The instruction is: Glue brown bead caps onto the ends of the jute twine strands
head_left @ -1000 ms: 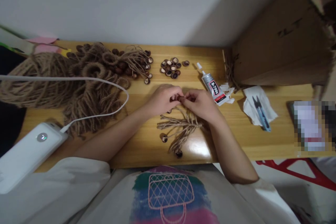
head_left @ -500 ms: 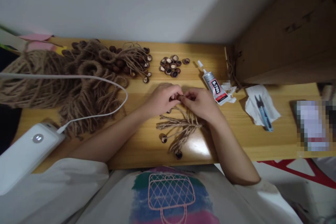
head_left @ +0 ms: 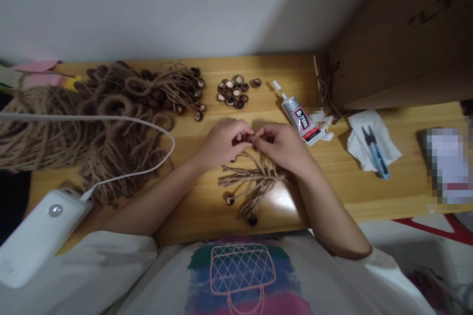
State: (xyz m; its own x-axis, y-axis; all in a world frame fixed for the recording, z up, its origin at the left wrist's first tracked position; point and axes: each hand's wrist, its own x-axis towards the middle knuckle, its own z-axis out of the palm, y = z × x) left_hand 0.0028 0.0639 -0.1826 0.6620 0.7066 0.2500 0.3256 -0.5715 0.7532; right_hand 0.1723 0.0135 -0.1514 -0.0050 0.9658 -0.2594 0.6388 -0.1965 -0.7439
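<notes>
My left hand (head_left: 221, 143) and my right hand (head_left: 283, 146) meet over the middle of the table, fingertips pinched together. Between them is a small brown nutshell (head_left: 252, 138), mostly covered by the fingers. Just below lies a braided jute cord piece (head_left: 264, 175) with frayed strands; some strands run up under my right hand. On its strand ends are cut nutshells, one with a pale inside (head_left: 230, 200) and a dark one (head_left: 252, 220). Another shell (head_left: 233, 159) shows partly under my left hand. Whether a strand end sits in the held shell is hidden.
Behind my hands lies a cluster of cut nutshells (head_left: 236, 92). Right of it are a B-7000 glue tube (head_left: 301, 119), thread snips (head_left: 376, 152) on white tissue (head_left: 356, 140), a phone (head_left: 449, 165) and a cardboard box (head_left: 399, 59). Jute cords (head_left: 111, 142) and a cabled power bank (head_left: 44, 236) occupy the left.
The camera view has shifted slightly. Both hands stay pinched together in nearly the same place, with only small finger movement. The cord piece below lies as before.
</notes>
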